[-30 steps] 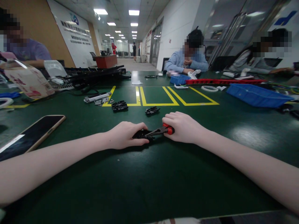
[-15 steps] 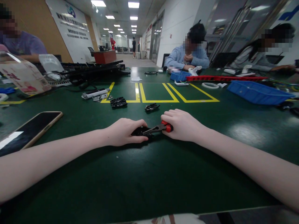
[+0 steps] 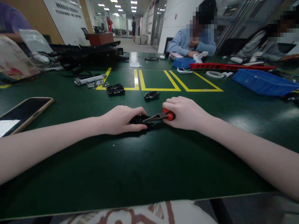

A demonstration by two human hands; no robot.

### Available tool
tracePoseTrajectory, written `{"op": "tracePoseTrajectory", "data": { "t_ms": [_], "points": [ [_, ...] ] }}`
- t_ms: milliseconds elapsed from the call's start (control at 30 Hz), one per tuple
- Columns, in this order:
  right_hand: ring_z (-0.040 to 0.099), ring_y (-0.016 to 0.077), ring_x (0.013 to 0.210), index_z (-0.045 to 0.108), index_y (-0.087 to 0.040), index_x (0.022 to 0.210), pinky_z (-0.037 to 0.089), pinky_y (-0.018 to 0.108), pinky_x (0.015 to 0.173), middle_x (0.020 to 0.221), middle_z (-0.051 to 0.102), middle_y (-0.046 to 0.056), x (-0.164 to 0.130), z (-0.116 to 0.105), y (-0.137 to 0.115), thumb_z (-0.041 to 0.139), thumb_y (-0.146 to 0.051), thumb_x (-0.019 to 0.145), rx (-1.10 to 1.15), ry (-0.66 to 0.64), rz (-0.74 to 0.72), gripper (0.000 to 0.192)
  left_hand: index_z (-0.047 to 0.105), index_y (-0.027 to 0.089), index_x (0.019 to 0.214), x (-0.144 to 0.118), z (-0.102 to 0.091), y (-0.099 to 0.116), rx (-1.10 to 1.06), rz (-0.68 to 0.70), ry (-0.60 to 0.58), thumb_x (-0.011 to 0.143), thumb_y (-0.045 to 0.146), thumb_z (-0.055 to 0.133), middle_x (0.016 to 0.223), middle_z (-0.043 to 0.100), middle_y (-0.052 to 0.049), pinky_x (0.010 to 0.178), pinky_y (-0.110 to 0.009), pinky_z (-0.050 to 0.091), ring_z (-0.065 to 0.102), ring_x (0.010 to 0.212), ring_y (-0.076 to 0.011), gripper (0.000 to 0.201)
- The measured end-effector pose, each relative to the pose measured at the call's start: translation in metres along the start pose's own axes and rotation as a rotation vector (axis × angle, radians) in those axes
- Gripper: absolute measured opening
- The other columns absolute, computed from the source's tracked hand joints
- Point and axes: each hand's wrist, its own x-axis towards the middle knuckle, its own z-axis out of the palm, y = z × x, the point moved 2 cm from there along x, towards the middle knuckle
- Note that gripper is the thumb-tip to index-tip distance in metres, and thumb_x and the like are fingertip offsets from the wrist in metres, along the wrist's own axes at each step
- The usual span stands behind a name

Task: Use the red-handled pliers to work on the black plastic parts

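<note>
My left hand [image 3: 121, 119] is closed around a small black plastic part [image 3: 139, 119], holding it low over the green table [image 3: 140, 174]. My right hand [image 3: 185, 112] grips a pair of long-nose pliers [image 3: 159, 116] by its red handles. The jaws point left, and their tips reach the black part between my left thumb and fingers; whether they pinch something there is too small to make out. Just beyond my hands lie another black part [image 3: 151, 95] and a larger black cluster of parts [image 3: 115, 89].
At left lies a phone [image 3: 28, 109]. White and metal pieces [image 3: 90, 79] sit behind it, near yellow tape outlines [image 3: 159, 90]. A blue bin [image 3: 265, 82], a tape roll [image 3: 214, 74] and a long red strip [image 3: 231, 67] are at right. People sit across the table.
The camera view has tipped downward, so everything sits higher and the table's near edge shows more. My hands keep the same hold on the black part and the pliers.
</note>
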Motion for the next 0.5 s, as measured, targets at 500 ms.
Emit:
{"op": "tracePoseTrajectory", "data": {
  "t_ms": [500],
  "points": [
    [0.052,0.0203,0.071,0.060,-0.018,0.082,0.039,0.034,0.068,0.080,0.062,0.007,-0.0029,-0.0014,-0.0010,0.057,-0.034,0.082,0.032,-0.008,0.018,0.016,0.058,0.022,0.122,0.0008,0.0007,-0.0035,-0.022,0.004,-0.014,0.093,0.056,0.052,0.081,0.066,0.000,0.059,-0.022,0.036,0.059,0.066,-0.0149,0.046]
  ]
}}
